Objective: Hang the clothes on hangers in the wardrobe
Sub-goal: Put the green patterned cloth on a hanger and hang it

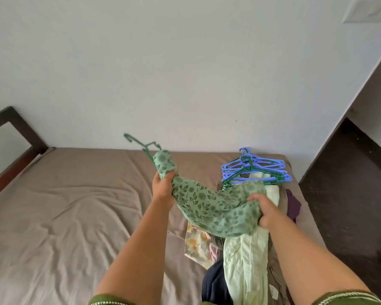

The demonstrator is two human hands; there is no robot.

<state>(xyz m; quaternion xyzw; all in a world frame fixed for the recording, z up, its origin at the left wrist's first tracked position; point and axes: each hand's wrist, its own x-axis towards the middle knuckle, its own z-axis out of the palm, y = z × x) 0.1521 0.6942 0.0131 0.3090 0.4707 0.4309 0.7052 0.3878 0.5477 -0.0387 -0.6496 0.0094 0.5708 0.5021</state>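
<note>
Above brown bed sheet point(64, 205): right hand point(265, 213) at four o'clock and left hand point(163, 187) centre, both clenched around leaf-print green cloth point(207, 205), threaded on green hanger point(141, 145). Farther, two o'clock, blue hangers point(257, 168) atop clothes pile point(246, 260).

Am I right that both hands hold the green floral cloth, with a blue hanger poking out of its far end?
Not quite: the hanger poking out is green, not blue, as the head view shows. Both the left hand and right hand do hold the green floral cloth.

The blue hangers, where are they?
In the head view, the blue hangers lie stacked on the bed, far right near the wall, behind the clothes pile.
</note>
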